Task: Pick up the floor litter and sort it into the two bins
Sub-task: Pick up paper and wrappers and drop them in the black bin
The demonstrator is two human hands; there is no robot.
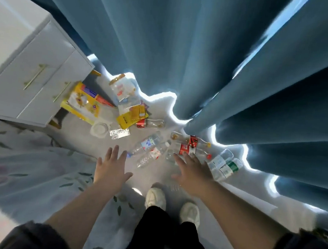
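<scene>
**Desk:** What do the hands show?

**Photographer:** Both are spread wide and hold nothing. The left hand (pixel 111 167) is held out flat, fingers straight and apart, above the grey floor (pixel 78 141), just short of a blue-labelled bottle (pixel 147 144).

**Desk:** And the other?

**Photographer:** The right hand (pixel 192 172) is just as loose, palm down, fingers fanned. From this angle its fingertips overlap a clear bottle (pixel 169 155); whether they touch it cannot be told.

**Desk:** Where is the litter?

**Photographer:** On the floor, along the foot of a blue curtain (pixel 176 46). Plastic bottles lie on their sides ahead of the hands. A pink-labelled bottle (pixel 154 154) lies beside the blue-labelled one. The red-labelled bottles (pixel 184 149) lie beyond the right fingers, and the green-labelled bottles (pixel 228 166) are just right of that hand. Farther left, near a white cabinet (pixel 34 77), lie a yellow box (pixel 79 103), a yellow carton (pixel 129 117), a clear bag (pixel 122 89), a white lid (pixel 99 129) and a foil wrapper (pixel 119 134).

**Desk:** The surroundings?

**Photographer:** White shoes (pixel 155 198) stand below the hands, with a leaf-print bedspread (pixel 17 161) at left.
</scene>
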